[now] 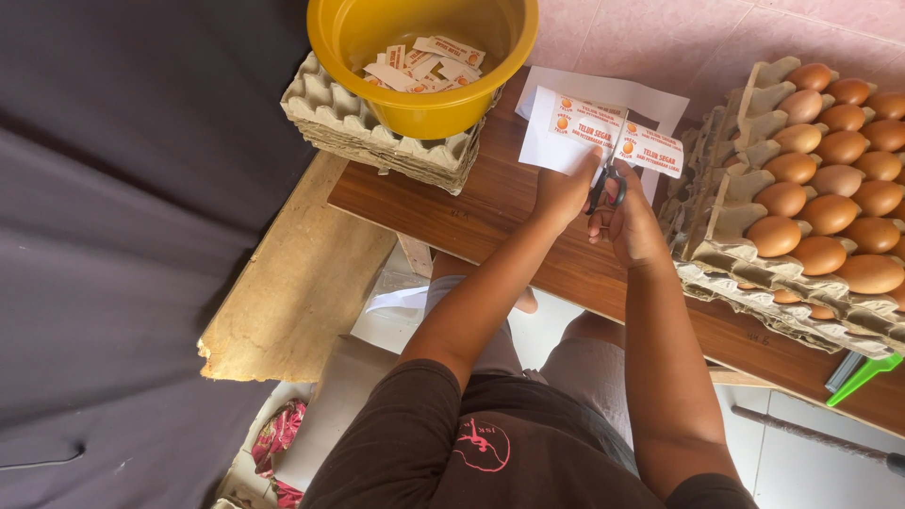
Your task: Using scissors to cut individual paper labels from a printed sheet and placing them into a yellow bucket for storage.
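My left hand [566, 193] pinches a white paper sheet [575, 127] printed with orange labels, holding it above the brown wooden table [471, 212]. My right hand [630, 221] grips black-handled scissors [608, 179], whose blades sit in the sheet between two label columns. A cut strip of labels [652, 148] hangs to the right of the blades. A yellow plastic bowl [424, 104] at the far left of the table holds several cut paper labels [424, 61].
The bowl rests on a stack of grey egg cartons [377, 141]. Stacked trays of brown eggs [830, 207] fill the table's right side. A worn board [292, 283] leans at the left beside dark cloth. A green tool [863, 375] lies at the right edge.
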